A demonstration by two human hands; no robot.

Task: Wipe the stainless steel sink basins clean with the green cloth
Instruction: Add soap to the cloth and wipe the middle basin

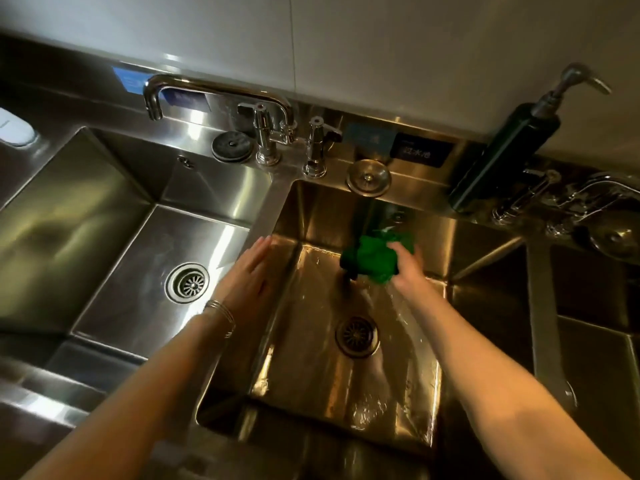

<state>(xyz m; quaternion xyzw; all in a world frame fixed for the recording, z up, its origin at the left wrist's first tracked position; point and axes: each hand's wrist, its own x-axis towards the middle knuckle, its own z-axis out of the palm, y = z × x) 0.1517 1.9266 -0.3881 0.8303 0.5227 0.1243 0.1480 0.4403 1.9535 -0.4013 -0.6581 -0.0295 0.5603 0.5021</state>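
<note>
The green cloth is bunched up against the far wall of the middle basin, low down near the wet floor. My right hand grips it from the right side. My left hand lies flat, fingers together, on the steel divider between the left basin and the middle basin, holding nothing. Water glistens on the middle basin's floor around its round drain. The left basin has its own drain. A third basin shows partly at the right edge.
A swivel faucet points over the left basin, with two tap handles behind the divider. Two drain stoppers rest on the back ledge. A dark soap pump bottle stands at the back right beside another faucet.
</note>
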